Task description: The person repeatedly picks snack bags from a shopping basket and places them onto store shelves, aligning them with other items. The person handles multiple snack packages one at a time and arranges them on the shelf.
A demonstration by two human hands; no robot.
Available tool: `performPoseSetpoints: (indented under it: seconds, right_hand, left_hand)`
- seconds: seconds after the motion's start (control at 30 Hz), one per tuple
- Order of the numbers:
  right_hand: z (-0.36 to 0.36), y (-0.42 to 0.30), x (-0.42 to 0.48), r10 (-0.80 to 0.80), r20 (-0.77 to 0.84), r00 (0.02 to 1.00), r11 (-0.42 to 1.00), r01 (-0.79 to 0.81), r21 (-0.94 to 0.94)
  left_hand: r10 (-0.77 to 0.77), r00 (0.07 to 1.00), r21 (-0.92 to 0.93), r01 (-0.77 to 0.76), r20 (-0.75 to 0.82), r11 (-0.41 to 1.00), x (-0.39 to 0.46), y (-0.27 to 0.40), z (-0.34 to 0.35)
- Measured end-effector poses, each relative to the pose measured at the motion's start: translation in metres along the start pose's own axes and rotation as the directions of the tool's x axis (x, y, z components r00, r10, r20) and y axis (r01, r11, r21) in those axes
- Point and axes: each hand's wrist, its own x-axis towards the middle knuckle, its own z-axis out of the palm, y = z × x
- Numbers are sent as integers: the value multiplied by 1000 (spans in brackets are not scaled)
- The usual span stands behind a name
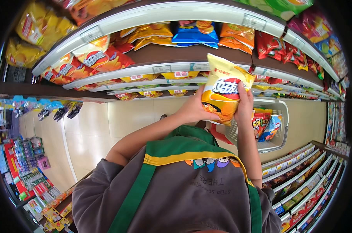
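Note:
A yellow and orange snack bag (222,96) is held up in front of the shelves, tilted slightly to one side. My left hand (195,106) grips its left edge near the bottom. On its right side, my right hand (244,102) holds it with the thumb across the front. Below and to the right, a white plastic basket (284,125) stands on the floor, partly hidden by my right forearm. Inside it are a red snack bag (260,122) and a light blue snack bag (272,128).
Ahead, a shelf board (176,54) carries orange bags (237,36), a blue bag (195,33) and red bags (106,56). White price rails (164,14) edge the shelves. Another stocked rack (301,180) stands behind to the right. Tiled floor (88,128) lies at left.

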Motion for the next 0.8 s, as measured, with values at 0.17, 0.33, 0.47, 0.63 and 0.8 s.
performPoseSetpoints:
  seconds: [0.17, 0.33, 0.47, 0.63, 0.8]
  right_hand:
    - [57, 17, -6, 71, 371, 926, 930, 73, -361]
    - [108, 29, 1, 212, 556, 804, 890, 76, -450]
    - [143, 35, 26, 88, 616, 782, 878, 230, -419]
    - [168, 29, 43, 62, 585, 809, 817, 295, -495]
    - [178, 32, 50, -32, 590, 806, 828, 352, -437]
  left_hand:
    - [14, 988, -265, -55, -156, 963, -45, -6, -56]
    - [-12, 969, -228, -46, -249, 973, -64, 10, -112]
    - [22, 950, -149, -72, -312, 986, -55, 31, -138]
    - [143, 944, -5, -152, -297, 988, -42, 42, -160]
    - [184, 922, 57, -175, -341, 983, -34, 53, -166]
